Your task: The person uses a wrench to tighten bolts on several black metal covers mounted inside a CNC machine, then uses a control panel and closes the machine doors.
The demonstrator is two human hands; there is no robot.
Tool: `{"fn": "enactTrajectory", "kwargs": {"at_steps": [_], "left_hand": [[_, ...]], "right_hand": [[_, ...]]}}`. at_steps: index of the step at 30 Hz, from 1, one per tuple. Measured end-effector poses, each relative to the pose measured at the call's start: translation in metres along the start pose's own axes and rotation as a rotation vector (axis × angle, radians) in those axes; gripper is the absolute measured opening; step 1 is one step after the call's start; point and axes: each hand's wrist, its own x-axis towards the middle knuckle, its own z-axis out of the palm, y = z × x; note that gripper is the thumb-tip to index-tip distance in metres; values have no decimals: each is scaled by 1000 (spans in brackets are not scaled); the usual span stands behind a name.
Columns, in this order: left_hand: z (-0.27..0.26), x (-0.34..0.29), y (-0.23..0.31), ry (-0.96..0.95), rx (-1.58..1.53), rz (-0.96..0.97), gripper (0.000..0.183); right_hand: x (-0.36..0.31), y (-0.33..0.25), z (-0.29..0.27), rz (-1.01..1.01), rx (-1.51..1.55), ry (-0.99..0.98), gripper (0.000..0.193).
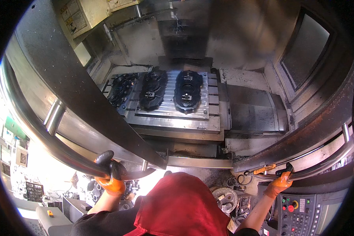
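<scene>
My left hand (111, 175), in an orange glove with black fingers, is wrapped round the curved metal handle (31, 114) of the machine's left door (78, 90). On the other side, my right hand (280, 182) wears a matching glove and grips the handle (322, 167) of the right door (299, 133). The doors stand apart. Between them, inside the machine, a ribbed metal fixture plate (169, 98) carries two dark, lobed metal parts, one left (152, 91) and one right (188, 91), with small clamps on them.
Dark chips (122, 88) lie left of the fixture plate. A sloped metal cover (255, 108) is to its right. Below my right hand is a control panel (297, 214) with buttons. An orange-handled tool (264, 169) hangs beside that hand. Red fabric (181, 204) covers the lower middle.
</scene>
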Motion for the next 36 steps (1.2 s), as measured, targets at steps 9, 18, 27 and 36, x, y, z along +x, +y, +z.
{"fn": "enactTrajectory", "kwargs": {"at_steps": [9,18,27,36], "left_hand": [[5,2,6,3,-16,-3,30],[7,3,6,21,-18,0,30],[4,3,3,1,1,24,29],[3,1,5,7,-88,-73,29]], "right_hand": [[-11,-31,22,10,31,41,21],[-9,-27,18,12,73,33,22],[-11,-31,21,9,39,50,25],[-12,-30,20,28,57,39,22]]}}
